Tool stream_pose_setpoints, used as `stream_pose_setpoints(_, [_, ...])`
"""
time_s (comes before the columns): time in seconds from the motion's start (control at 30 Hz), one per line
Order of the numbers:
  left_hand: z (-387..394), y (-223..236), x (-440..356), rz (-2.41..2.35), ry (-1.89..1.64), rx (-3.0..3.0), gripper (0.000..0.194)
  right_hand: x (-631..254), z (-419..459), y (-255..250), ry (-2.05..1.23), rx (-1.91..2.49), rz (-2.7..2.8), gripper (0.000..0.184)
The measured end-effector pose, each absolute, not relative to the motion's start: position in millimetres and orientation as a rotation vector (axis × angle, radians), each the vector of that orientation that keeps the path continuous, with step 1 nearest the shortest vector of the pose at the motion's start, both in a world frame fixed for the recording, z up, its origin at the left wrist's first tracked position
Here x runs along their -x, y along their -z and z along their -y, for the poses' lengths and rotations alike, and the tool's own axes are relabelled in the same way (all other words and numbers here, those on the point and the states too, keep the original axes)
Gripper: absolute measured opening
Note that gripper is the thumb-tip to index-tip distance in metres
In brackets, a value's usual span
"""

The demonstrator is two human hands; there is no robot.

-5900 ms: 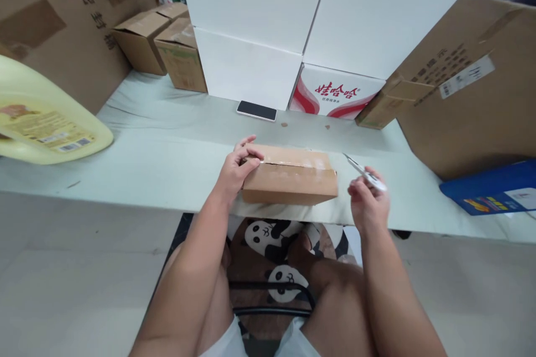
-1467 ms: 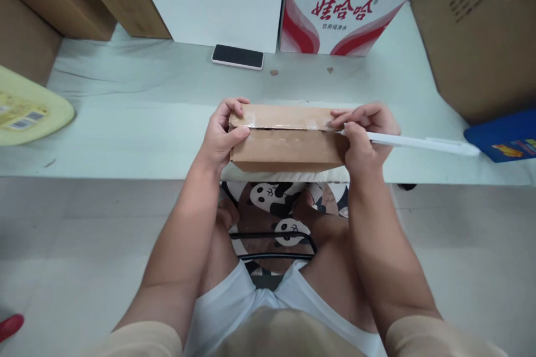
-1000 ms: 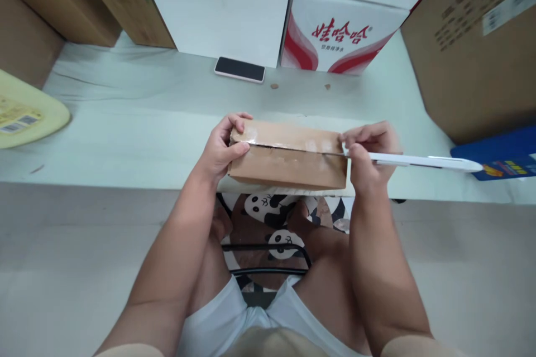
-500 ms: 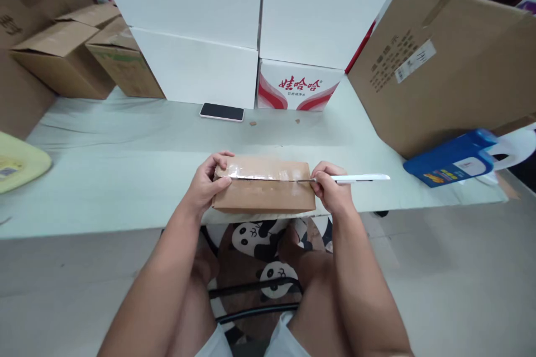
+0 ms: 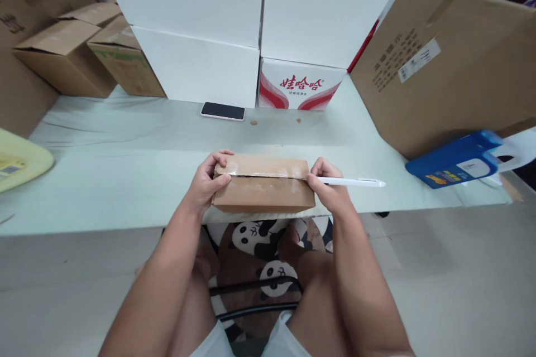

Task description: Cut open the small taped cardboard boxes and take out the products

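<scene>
Your left hand (image 5: 210, 176) is clasped around the left end of the brown cardboard box (image 5: 263, 196), thumb on top near the seam (image 5: 268, 177) and fingers over the far corner. Your right hand (image 5: 330, 184) is closed around a slim white-handled tool (image 5: 363, 182), at the box's right end, with the handle pointing out to the right; its working end is hidden by your fingers or the seam, so I cannot tell how deep it sits. The box is at the front edge of the tabletop (image 5: 125, 173), right above your lap, with clear tape (image 5: 240, 168) along its top. If that hidden end is a blade, as the handle suggests, your left thumb would be the main worry: it lies practically in line with the seam, and a sudden slip along it could carry the edge that way. Too much push could also drive the point down into whatever the box holds, and twisting it sideways could snap or jam a thin blade in the tape. Being so near the edge, the box might tip or slide toward your legs (image 5: 320, 284) if your left grip loosened. The phone (image 5: 223, 111) and blue bottle (image 5: 454, 162) look far enough off to be safe.
</scene>
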State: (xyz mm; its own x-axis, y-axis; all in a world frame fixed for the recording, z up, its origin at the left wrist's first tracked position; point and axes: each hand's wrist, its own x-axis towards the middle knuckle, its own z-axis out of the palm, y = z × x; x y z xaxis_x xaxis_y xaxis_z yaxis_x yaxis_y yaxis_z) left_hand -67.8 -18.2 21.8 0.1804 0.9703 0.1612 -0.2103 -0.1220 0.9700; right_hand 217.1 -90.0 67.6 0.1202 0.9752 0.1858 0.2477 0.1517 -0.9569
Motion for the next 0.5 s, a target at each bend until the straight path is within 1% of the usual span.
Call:
stream_pose_setpoints(0.17, [19,-19,68,-0.814,-1.271,-1.183,0.047,-223,88,-52,-1.061,1.075,0.903,0.031])
stream_pose_setpoints(0.23, [20,-19,67,-0.797,-1.299,-1.136,0.048,-233,88,-42,-0.945,1.048,0.733,0.034])
stream_pose_setpoints(0.3, [21,-21,66,-0.763,-1.323,-1.083,0.05,-244,88,-28,-0.679,1.222,0.663,0.033])
stream_pose_setpoints(0.37, [22,-22,66,-0.721,-1.326,-1.045,0.049,-255,85,-12,-0.438,1.526,0.78,0.03])
stream_pose_setpoints(0.43, [21,-23,66,-0.691,-1.316,-1.042,0.044,-263,80,4,-0.351,1.765,1.004,0.03])
stream_pose_setpoints(0.5, [21,-21,66,-0.687,-1.323,-1.061,0.04,-269,74,17,-0.381,1.848,1.156,0.029])
